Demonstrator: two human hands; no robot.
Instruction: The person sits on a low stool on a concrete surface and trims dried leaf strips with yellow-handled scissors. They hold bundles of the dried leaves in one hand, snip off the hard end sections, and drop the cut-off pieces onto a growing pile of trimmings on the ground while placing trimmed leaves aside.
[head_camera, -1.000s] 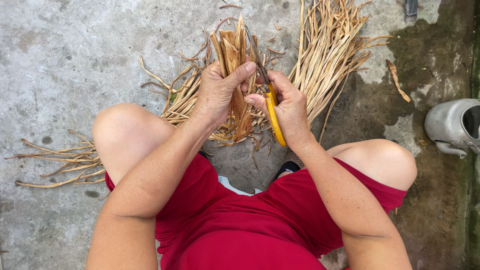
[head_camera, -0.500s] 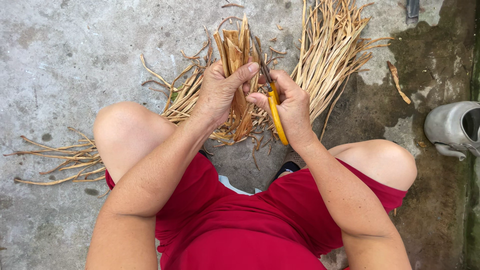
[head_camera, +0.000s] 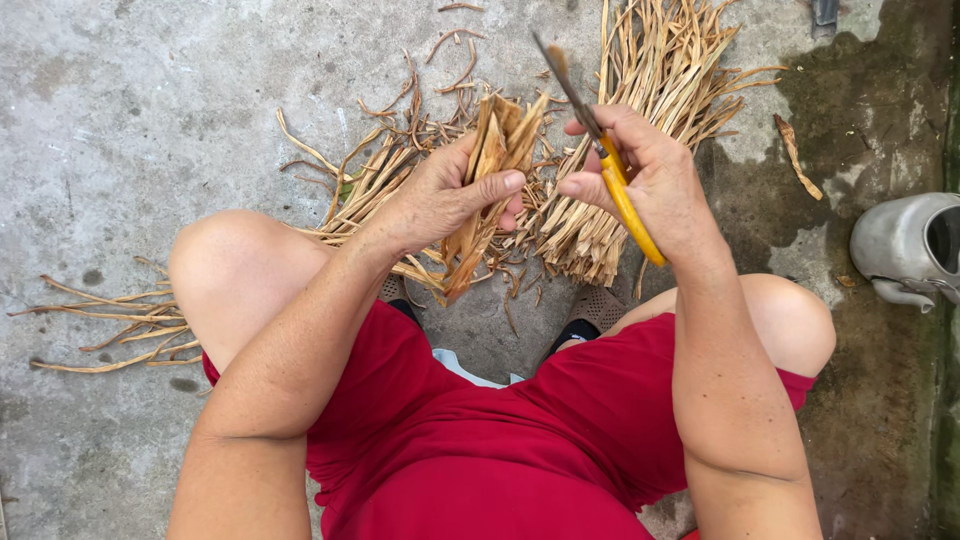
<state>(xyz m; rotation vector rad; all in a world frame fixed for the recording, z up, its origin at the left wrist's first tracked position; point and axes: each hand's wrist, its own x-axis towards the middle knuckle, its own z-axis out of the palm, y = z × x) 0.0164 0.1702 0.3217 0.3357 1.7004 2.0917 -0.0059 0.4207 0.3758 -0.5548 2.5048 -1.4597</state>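
1. Above the lap, our left hand (head_camera: 440, 200) is closed around a bundle of dry tan strips (head_camera: 487, 190), thumb pressed across its front; the bundle stands nearly upright, its upper ends fanned above the fingers.
2. Just right of the bundle, our right hand (head_camera: 650, 180) is wrapped around a yellow-handled knife (head_camera: 605, 160), blade pointing up and left, clear of the bundle.
3. Step in hand, as we judge it: trimming or splitting the strips. The next move calls for bringing the blade back to the bundle, edge kept off the left thumb.
4. Beyond the bundle, a heap of loose strips (head_camera: 650, 70) lies on the concrete floor (head_camera: 130, 110).
5. Far right of the bundle, a grey metal kettle (head_camera: 900, 250).
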